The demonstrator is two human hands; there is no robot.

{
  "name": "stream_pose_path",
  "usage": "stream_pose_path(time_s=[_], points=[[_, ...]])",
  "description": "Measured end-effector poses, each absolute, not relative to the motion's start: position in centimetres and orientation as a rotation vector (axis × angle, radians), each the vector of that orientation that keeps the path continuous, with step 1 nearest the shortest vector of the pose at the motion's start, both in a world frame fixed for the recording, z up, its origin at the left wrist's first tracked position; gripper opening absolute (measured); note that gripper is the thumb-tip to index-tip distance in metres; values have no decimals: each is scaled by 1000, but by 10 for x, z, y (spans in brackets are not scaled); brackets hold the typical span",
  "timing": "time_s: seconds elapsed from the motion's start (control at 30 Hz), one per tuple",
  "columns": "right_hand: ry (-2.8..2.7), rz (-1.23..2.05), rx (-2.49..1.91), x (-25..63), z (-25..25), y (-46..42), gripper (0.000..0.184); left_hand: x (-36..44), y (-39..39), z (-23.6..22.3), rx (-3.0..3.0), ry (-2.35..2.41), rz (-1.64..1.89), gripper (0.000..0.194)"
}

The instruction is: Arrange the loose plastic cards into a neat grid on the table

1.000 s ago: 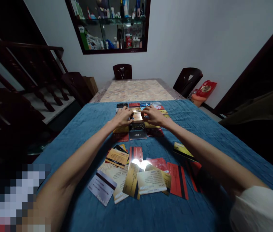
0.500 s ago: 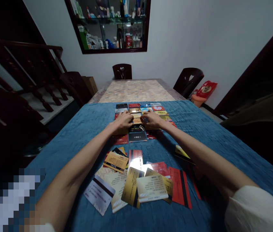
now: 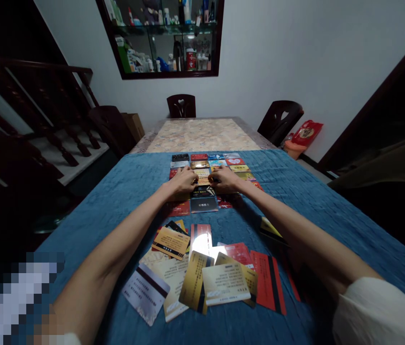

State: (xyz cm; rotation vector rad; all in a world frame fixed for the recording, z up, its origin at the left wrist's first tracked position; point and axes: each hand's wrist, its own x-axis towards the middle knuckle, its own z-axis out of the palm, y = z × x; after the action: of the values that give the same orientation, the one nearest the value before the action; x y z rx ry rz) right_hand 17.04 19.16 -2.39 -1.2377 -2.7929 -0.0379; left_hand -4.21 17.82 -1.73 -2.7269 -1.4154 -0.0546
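Observation:
Rows of plastic cards lie face up on the blue cloth [image 3: 123, 191]. Over their middle, an orange-gold card [image 3: 203, 179] sits between my two hands. My left hand [image 3: 184, 179] has curled fingers at its left edge. At the right edge, the fingers of my right hand [image 3: 224, 178] are bent in a pinch. Just nearer to me are a black VIP card [image 3: 203, 191] and a dark grey card [image 3: 204, 205]. My hands hide parts of the neighbouring cards.
A loose heap of overlapping cards lies closer to me, including a silver card [image 3: 146, 293], a white-gold card [image 3: 226, 283] and a red card [image 3: 269, 282]. One yellow-black card [image 3: 271, 229] lies under my right forearm. Chairs [image 3: 281, 120] stand around the table [image 3: 202, 134].
The orange-gold card has shifted slightly and sits flatter among the rows, and more of the black VIP card shows. Both hands stay almost in place.

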Motion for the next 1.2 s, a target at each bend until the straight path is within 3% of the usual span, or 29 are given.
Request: stream_pose_path(time_s=[0.47, 1.2], points=[[-2778, -39, -1247, 170, -25, 193, 28, -43, 181, -19, -2732, -1423, -69, 25], [-2853, -73, -1265, 165, -15, 192, 25, -33, 178, -12, -2685, -1552, 35, 31]])
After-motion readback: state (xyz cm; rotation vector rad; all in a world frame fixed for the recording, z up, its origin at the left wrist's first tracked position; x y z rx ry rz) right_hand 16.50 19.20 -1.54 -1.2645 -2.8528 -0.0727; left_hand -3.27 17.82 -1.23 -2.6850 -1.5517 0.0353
